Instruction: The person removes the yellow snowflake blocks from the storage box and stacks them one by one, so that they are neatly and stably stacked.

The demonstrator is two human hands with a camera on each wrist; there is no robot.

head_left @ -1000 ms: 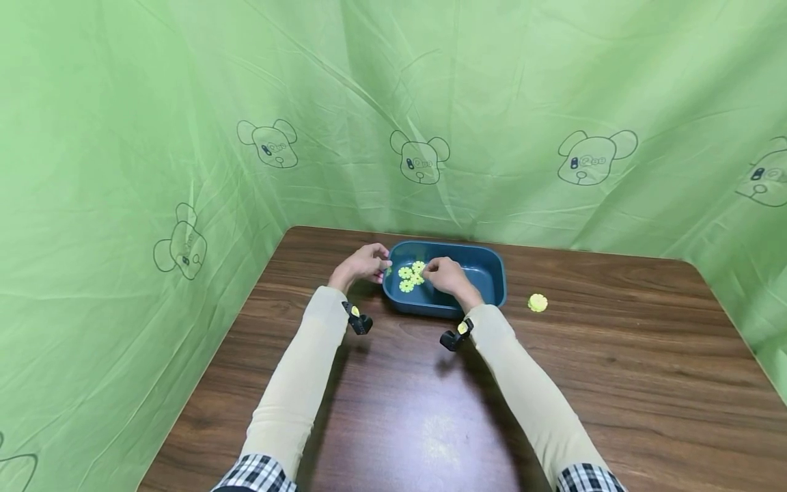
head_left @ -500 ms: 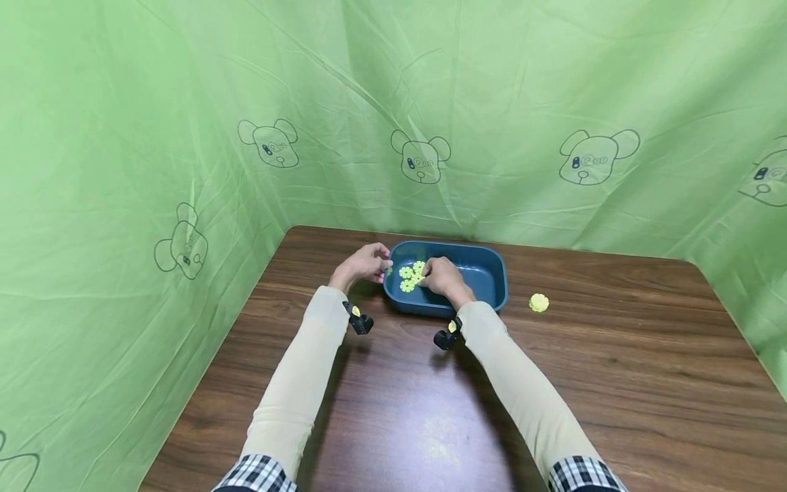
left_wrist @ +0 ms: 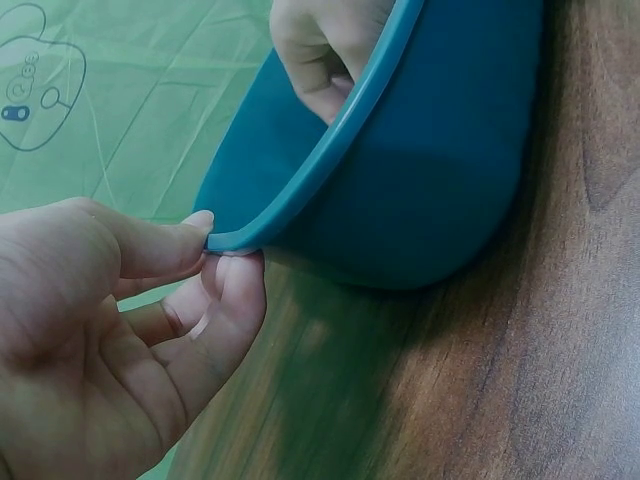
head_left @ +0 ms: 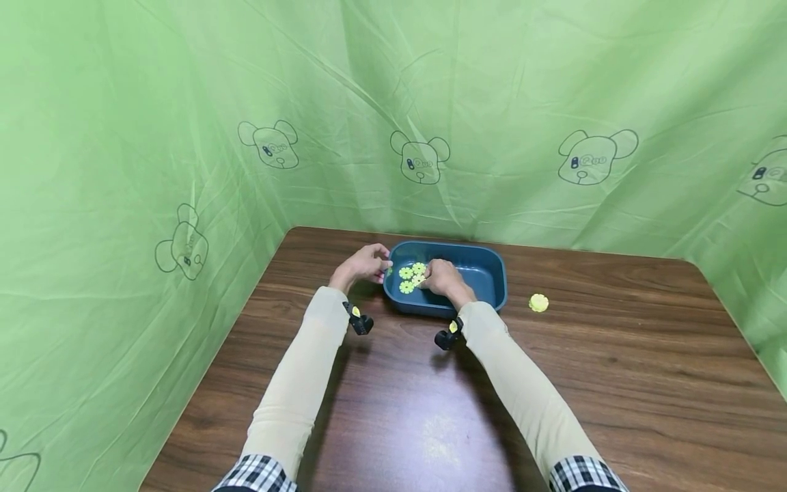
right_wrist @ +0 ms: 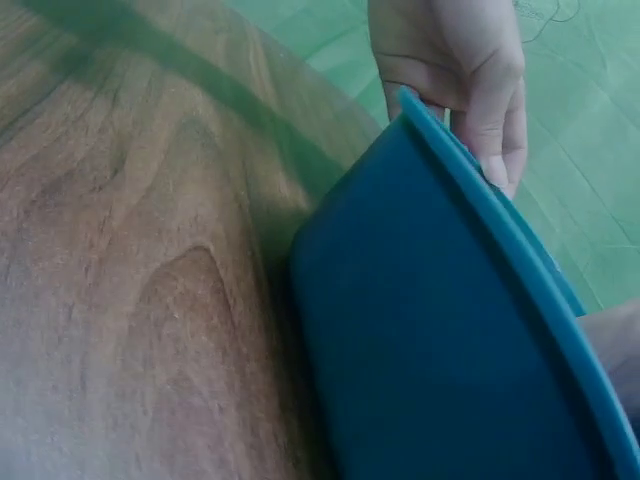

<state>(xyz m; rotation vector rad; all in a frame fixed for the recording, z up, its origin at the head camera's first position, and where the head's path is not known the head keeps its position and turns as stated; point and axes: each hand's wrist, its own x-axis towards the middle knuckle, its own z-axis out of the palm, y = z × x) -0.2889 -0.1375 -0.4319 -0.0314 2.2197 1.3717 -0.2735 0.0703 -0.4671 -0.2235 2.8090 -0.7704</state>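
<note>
A dark blue plastic basin (head_left: 473,309) stands on the wooden table. My left hand (head_left: 364,263) pinches its left rim between thumb and fingers, plainly seen in the left wrist view (left_wrist: 130,300). Several pale yellow flower-shaped pieces (head_left: 406,287) lie clustered on the basin floor at its left end. My right hand (head_left: 445,279) reaches inside over the front wall, fingers bent, its fingertips at the rightmost flower. Whether it pinches or presses that piece is hidden; in the right wrist view the basin wall (right_wrist: 430,300) covers most of this hand.
Another yellow flower-shaped piece, perhaps a small stack (head_left: 538,303), lies on the table (head_left: 615,383) right of the basin. A green curtain (head_left: 510,191) with bear-head outlines hangs behind the table and along the left side.
My right hand has gone down and slightly left onto the flowers, then stays almost still. The left hand keeps its grip on the rim. The flowers look unmoved.
</note>
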